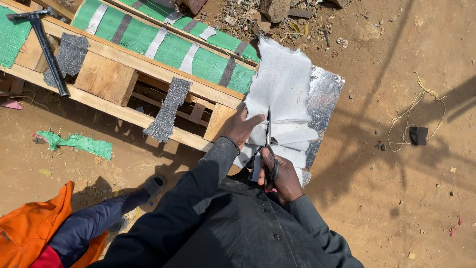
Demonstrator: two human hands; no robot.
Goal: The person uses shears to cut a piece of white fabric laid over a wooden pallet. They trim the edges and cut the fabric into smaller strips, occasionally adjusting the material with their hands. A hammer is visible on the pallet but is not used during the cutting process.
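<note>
My right hand (281, 177) grips black-handled scissors (268, 144), their blades pointing away from me into a sheet of white padded material (282, 84) with a silver foil backing (325, 97). The sheet hangs over the end of a wooden frame (148, 67) and is cut into several strips near me. My left hand (240, 127) presses flat on the white sheet just left of the blades, holding it down.
The wooden frame carries green woven fabric (173, 49) with grey and white straps. A hammer (43, 44) lies on its left end. A green scrap (79, 142) lies on the dirt. A second person in orange and dark blue (59, 228) is at lower left. Rope (414, 119) lies right.
</note>
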